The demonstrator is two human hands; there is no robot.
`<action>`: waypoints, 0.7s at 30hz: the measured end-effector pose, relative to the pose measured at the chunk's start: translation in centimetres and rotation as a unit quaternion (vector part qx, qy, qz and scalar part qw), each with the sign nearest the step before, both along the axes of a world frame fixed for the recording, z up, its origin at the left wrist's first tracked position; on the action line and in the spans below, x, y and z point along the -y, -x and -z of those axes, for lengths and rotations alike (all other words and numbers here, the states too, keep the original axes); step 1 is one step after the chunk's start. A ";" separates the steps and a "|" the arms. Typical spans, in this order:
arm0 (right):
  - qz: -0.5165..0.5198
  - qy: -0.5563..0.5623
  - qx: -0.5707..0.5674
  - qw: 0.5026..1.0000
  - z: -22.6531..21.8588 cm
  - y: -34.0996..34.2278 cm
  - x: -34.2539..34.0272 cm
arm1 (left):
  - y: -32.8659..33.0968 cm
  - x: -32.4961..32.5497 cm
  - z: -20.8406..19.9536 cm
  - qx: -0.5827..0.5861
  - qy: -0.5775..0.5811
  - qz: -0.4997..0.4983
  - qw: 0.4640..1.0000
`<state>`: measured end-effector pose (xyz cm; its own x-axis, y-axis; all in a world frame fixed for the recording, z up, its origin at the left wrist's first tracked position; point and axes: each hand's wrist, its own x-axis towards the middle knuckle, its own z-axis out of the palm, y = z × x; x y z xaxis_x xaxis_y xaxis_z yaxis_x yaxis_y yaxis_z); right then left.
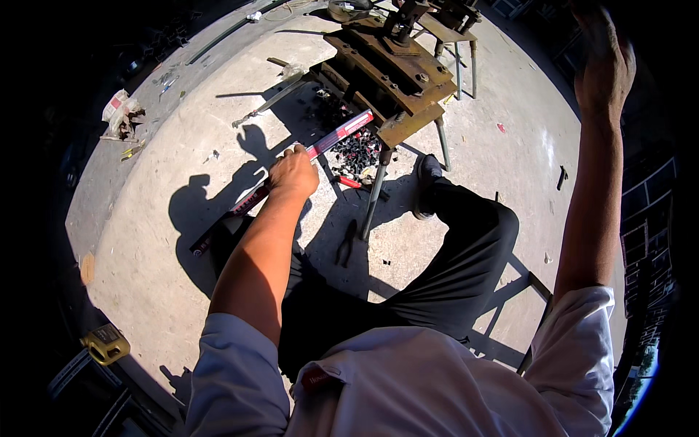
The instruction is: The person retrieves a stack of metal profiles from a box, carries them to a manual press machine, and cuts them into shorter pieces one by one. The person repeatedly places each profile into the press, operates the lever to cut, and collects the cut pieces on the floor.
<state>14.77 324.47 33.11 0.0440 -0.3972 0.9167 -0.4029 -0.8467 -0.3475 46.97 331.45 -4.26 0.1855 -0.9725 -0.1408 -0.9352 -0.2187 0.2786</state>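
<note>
My left hand (294,173) is closed around the middle of a long, narrow bar-shaped piece (341,135) with red, purple and white printing. It slants from beside my left knee up to the near edge of a rusty steel work stand (408,87). Whether its far end touches the stand, I cannot tell. My right hand (606,69) is raised high at the far right, away from the stand, with its fingers stretched upward and nothing visible in it. The fingertips fade into the dark rim.
Under the stand lies a heap of black and red scraps (357,154). Pliers (346,244) and a red-handled tool (349,182) lie near its front leg (376,197). A second metal stand (451,33) is behind. A yellow jug (106,344) and a crumpled bag (122,115) are left.
</note>
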 end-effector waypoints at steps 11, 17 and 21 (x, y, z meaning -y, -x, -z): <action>-0.045 -0.411 -0.348 0.841 33.9 -4.3 -8.3 | -5.2 -1.3 -1.6 0.007 -0.060 0.072 0.996; -0.069 -0.252 -0.327 0.908 34.1 -7.4 -7.6 | -4.1 -2.9 -3.7 0.002 -0.059 0.038 0.998; -0.068 -0.249 -0.334 0.906 34.7 -7.9 -7.0 | -5.3 -1.8 -1.8 0.017 -0.063 0.030 0.997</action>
